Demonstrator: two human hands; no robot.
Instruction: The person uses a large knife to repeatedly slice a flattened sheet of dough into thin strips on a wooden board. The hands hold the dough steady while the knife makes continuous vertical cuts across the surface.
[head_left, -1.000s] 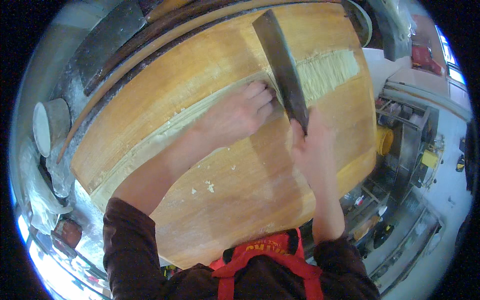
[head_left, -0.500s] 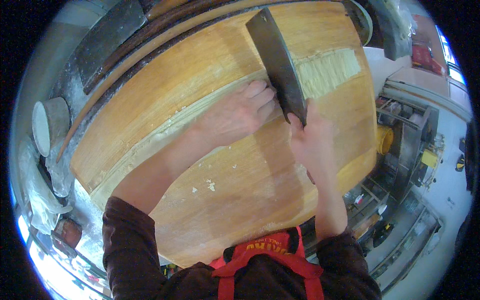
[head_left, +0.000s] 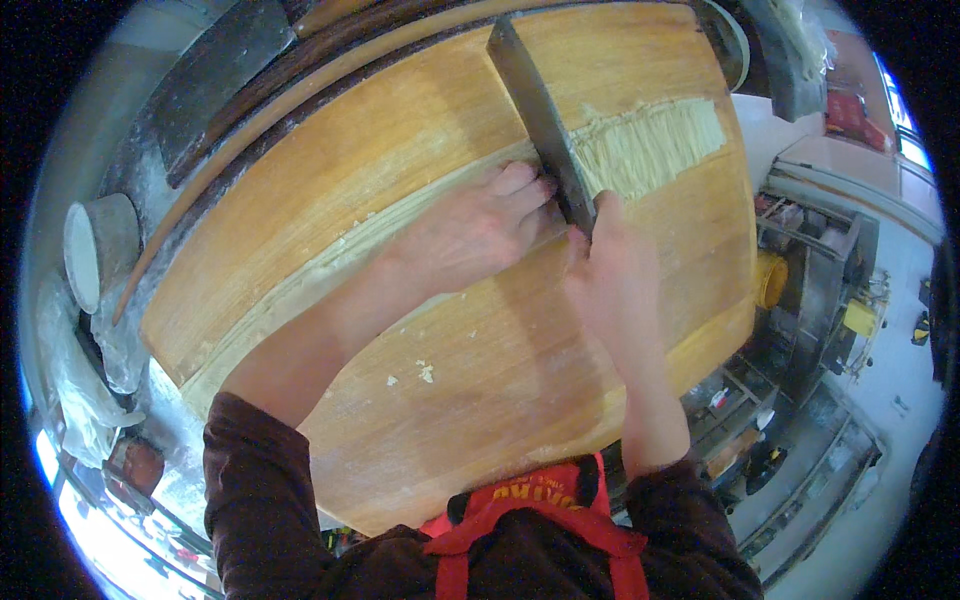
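A wide-bladed cleaver [head_left: 541, 120] stands on edge across a long folded strip of dough [head_left: 300, 275]. My right hand [head_left: 612, 265] is closed round its handle, thumb and forefinger by the near end of the blade. On the dough, just left of the blade, rests my left hand [head_left: 490, 220] with curled fingers, knuckles close to the steel, pressing the strip. To the blade's right lie many thin cut noodles [head_left: 650, 145], side by side in a flat band. All this is on a floured wooden board [head_left: 450, 390].
Dough crumbs [head_left: 425, 372] dot the board. Long wooden rolling pins [head_left: 340, 65] lie along the far edge, beside a dark metal sheet [head_left: 225, 85]. A white tub [head_left: 98, 250] and a clear plastic bag [head_left: 80, 370] are at the left. Metal shelving [head_left: 815, 290] stands on the right.
The cleaver has shifted slightly left and stands more upright, its broad face showing less. My right hand moved with it. My left hand has stayed nearly in place on the dough.
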